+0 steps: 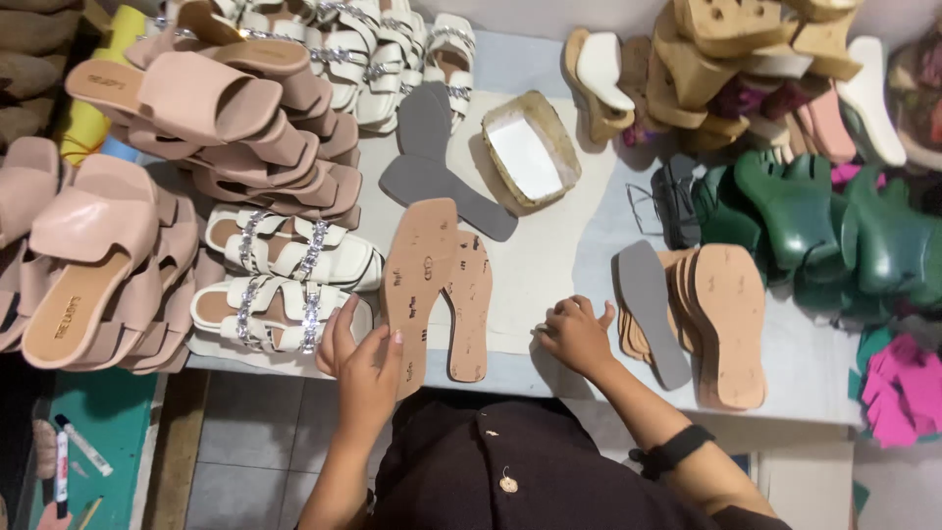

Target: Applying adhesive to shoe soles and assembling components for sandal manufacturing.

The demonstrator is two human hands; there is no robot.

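At table edge, my left hand (pixel 363 363) grips flat tan sole (pixel 417 285); right hand (pixel 577 336) curled, empty, beside stacked soles (pixel 721 324); strappy white sandals (pixel 280 314) crowd left.

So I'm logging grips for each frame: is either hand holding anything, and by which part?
The left hand holds a tan sole by its lower end, fingers on its left edge. The right hand rests on the table, holding nothing.
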